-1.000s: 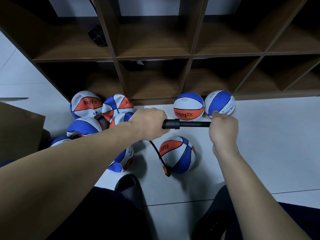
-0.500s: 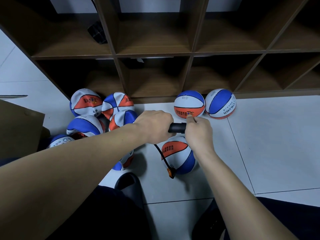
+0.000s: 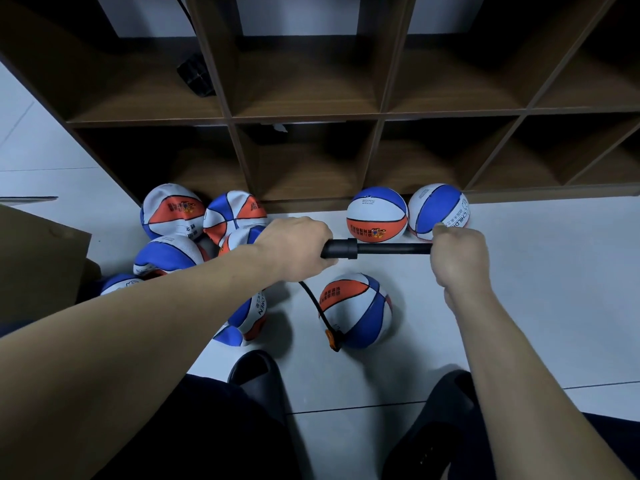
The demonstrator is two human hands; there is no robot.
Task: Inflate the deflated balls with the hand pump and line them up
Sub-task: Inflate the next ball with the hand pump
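The pump (image 3: 375, 249) is stretched right out now: half a second ago the rod was pushed in and the two hands were almost together, and here they are well apart again, much as they were a second back. So this is the pull of another stroke, pumping in full swing. The left hand (image 3: 296, 249) is wrapped round the fat black barrel, the right hand (image 3: 459, 256) is clenched on the handle end with the thin rod bare between them.

From under the left hand the black hose (image 3: 313, 303) curls down to the orange fitting (image 3: 333, 339) plugged into the low left side of the ball on the floor (image 3: 356, 311), which sits just in front of the knees and looks round already, so I'd say it is close to full.

Behind it, against the foot of the wooden shelf (image 3: 304, 116), two firm balls (image 3: 376, 220) stand side by side, touching: the line has begun. Off to the left, the slack balls (image 3: 171, 211) lie heaped up waiting, beside a cardboard box (image 3: 38, 258). Next, by my reckoning: push the rod home, a few more strokes, then pull the needle out.
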